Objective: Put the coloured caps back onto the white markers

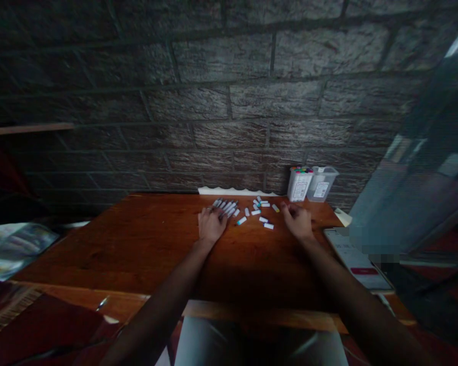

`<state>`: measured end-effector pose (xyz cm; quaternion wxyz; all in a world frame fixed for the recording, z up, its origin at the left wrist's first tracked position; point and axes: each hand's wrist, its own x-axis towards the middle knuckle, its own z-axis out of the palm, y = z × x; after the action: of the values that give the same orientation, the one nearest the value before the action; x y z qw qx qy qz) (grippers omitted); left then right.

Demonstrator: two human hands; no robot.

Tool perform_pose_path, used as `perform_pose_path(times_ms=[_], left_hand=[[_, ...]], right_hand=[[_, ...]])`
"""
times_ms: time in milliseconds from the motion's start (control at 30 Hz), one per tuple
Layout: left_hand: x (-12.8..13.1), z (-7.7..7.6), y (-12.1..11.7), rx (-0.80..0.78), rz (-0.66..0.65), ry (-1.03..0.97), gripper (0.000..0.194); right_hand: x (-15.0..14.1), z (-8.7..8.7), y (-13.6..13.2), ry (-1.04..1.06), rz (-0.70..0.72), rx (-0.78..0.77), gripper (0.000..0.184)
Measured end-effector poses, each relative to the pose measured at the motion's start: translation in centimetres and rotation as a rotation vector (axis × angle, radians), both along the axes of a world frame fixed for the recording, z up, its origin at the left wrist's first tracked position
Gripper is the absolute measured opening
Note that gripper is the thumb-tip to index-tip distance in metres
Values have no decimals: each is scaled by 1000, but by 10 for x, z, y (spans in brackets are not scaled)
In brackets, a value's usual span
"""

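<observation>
My left hand (212,224) lies at the left of the table, its fingers curled against a bunch of white markers (229,207) lying side by side. Just right of the bunch, several short white caps (256,212) are scattered, some with teal or yellow ends. On the other side of these caps my right hand (298,220) rests on the tabletop, fingers bent together. Whatever its fingertips may hold is too dark and small to make out. A cap with a yellow end (276,208) lies close to those fingertips.
Behind my right hand stand a container of colourful-ended markers (299,184) and a clear plastic container (322,184). A white wavy-edged strip (240,191) runs along the brick wall (229,112). A flat pale board or folder (354,256) lies at the right of the wooden table (137,244).
</observation>
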<state>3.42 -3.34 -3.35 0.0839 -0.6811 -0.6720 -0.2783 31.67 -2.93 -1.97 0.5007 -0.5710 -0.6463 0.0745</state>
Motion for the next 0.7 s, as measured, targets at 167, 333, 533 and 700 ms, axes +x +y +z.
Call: perform_pose_path(times_ms=[167, 333, 533, 700], left_hand=[[7, 2, -4, -38, 19, 141, 31], [10, 6, -9, -54, -5, 217, 31], [-1, 7, -3, -107, -53, -132, 22], [-13, 7, 10, -87, -282, -1001, 30]], right_hand=[[-3, -10, 2, -38, 12, 14, 48], [-10, -15, 2, -74, 81, 25, 47], [-6, -17, 6, -60, 108, 32, 46], [-6, -15, 5, -44, 142, -9, 48]])
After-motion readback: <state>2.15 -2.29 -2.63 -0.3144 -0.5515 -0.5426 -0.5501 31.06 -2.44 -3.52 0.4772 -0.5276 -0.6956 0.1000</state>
